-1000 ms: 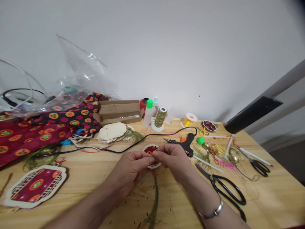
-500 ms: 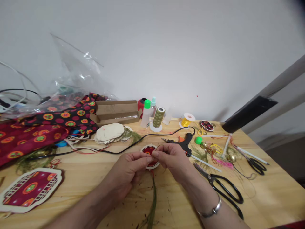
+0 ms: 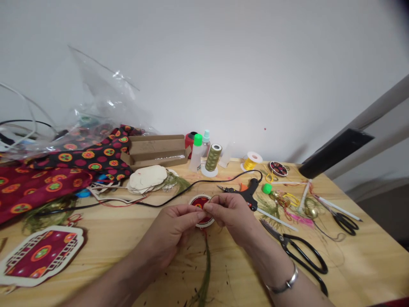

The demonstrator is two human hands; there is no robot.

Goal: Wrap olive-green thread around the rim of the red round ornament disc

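Note:
A small round ornament (image 3: 202, 202) with a pale rim and dark red patterned middle lies at the centre of the wooden table. Over its right part, the fingertips of my left hand (image 3: 182, 219) and my right hand (image 3: 228, 211) meet in a pinch. What the fingertips hold is too small to make out; a thin thread loops by my right fingers. From the ornament's lower edge a red cord and an olive-green tassel (image 3: 206, 270) run toward the front. A silver bracelet (image 3: 285, 282) is on my right wrist.
Behind my hands lie a black glue gun (image 3: 247, 194), a green thread spool (image 3: 213, 158) and a cardboard box (image 3: 156, 149). Large black scissors (image 3: 303, 251) are at the right. Patterned fabric (image 3: 41, 183) and a larger framed ornament (image 3: 41, 256) lie left.

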